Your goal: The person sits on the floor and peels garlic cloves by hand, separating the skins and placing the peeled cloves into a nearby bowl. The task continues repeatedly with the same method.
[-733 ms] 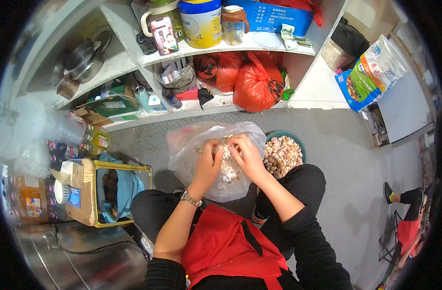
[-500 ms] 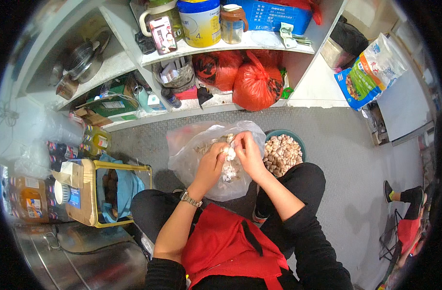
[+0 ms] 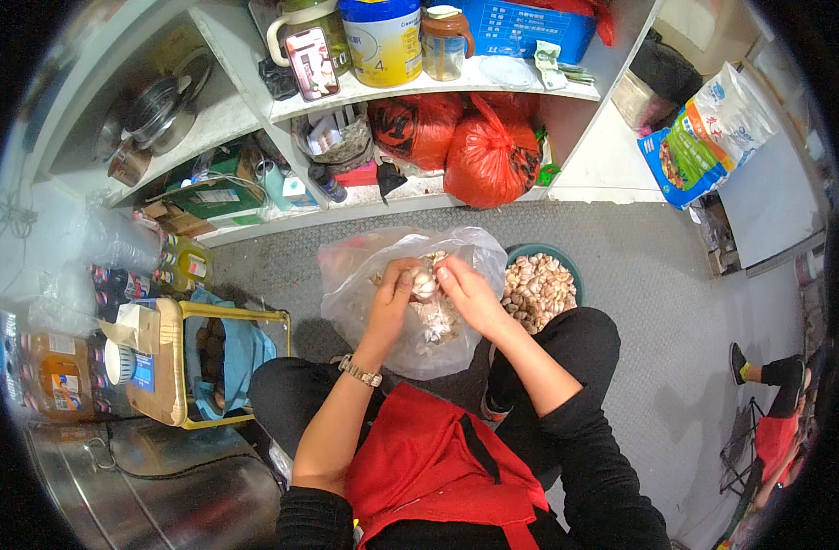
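A whitish garlic bulb (image 3: 424, 285) is held between my two hands, above a spread-open clear plastic bag (image 3: 346, 295). My left hand (image 3: 394, 295) is closed around the bulb's left side. The fingers of my right hand (image 3: 467, 293) are bent against its right side, their tips partly hidden. Inside the bag, below the bulb, lie loose pale garlic skins (image 3: 435, 321). Just right of the bag stands a round green basin (image 3: 579, 275) heaped with separated garlic cloves (image 3: 537, 286), partly behind my right knee.
White shelving (image 3: 392, 95) spans the far side, with red plastic bags (image 3: 493, 160) and a propped phone (image 3: 311, 64). A yellow-framed stool (image 3: 176, 367) and drink bottles (image 3: 60, 371) stand at the left. Another person's leg (image 3: 777, 373) shows at the far right.
My hands have turned and spread slightly apart around the garlic bulb, so more of it shows between them. The bag and basin stay in place.
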Motion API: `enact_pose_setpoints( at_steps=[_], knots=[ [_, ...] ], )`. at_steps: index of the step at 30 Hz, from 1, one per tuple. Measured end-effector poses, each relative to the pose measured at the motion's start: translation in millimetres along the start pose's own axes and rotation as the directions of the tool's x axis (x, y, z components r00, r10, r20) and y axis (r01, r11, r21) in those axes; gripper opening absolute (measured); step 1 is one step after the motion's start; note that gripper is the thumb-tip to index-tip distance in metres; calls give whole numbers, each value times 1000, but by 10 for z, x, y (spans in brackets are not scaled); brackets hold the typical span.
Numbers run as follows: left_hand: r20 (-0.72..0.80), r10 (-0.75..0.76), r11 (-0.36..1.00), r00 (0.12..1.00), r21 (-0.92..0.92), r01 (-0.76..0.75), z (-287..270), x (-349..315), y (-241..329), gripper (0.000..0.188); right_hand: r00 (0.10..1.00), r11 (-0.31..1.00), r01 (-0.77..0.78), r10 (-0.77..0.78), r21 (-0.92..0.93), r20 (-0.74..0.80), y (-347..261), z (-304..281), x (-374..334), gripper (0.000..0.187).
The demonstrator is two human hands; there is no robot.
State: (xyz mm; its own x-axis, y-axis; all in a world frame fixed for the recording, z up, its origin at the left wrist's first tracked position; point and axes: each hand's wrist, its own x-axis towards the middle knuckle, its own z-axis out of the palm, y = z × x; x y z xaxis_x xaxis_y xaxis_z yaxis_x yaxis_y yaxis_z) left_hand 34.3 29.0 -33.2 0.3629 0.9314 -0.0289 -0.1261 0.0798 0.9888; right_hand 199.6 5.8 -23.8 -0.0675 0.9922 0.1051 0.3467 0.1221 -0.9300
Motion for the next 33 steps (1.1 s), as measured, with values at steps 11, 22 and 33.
enact_pose_setpoints(
  at_steps=[11, 22, 33],
  knots=[
    [116, -176, 980, 978, -75, 185, -5, -75, 139, 25, 990, 996, -61, 69, -64, 122, 127, 40, -37, 16],
    [77, -178, 857, 981, -479, 193, -73, -25, 96, 29, 975, 976, -157, 178, -153, 134, 154, 60, -57, 25],
    [-19, -218, 939, 976, -278, 204, 93, -36, 53, 26, 996, 995, -74, 77, 74, -44, -71, 118, -51, 24]
  ],
)
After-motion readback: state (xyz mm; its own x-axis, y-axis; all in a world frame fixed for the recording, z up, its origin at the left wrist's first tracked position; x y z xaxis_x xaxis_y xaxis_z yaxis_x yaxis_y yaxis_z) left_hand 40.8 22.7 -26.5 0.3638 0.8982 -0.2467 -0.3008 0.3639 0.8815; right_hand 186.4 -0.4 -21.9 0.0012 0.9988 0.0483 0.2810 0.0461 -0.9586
